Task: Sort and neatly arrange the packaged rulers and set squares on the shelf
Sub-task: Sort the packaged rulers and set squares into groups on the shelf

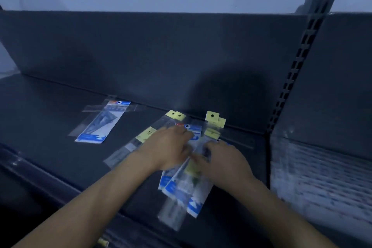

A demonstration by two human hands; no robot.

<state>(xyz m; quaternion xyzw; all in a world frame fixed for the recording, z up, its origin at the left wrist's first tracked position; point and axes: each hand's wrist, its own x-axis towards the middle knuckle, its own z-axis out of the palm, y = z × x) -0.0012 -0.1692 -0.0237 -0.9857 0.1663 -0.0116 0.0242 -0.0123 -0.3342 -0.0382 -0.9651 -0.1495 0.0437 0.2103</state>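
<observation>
Both your forearms enter from the bottom of the frame and converge at centre right, above the dark shelf (60, 127). Your left hand (169, 148) lies palm down, fingers spread flat across the upper part of a loose pile of packets (187, 187); it presses on the pile rather than closing around anything. Your right hand (223, 161) sits just beside it, fingers curled toward the pile's middle; motion blur hides the fingertips, so you cannot tell whether it pinches a packet.

The pile holds overlapping clear sleeves: blue-and-white set-square packets (194, 206) at its lower end and long narrow ruler packets with yellow hang tabs (213, 116) fanning toward the shelf's back panel (141, 56). One ruler packet (128, 148) angles out to the left beneath your left wrist.

A single blue-and-white set-square packet (100, 123) lies flat by itself at centre left of the frame, well apart from the pile, over a clear sleeve.
</observation>
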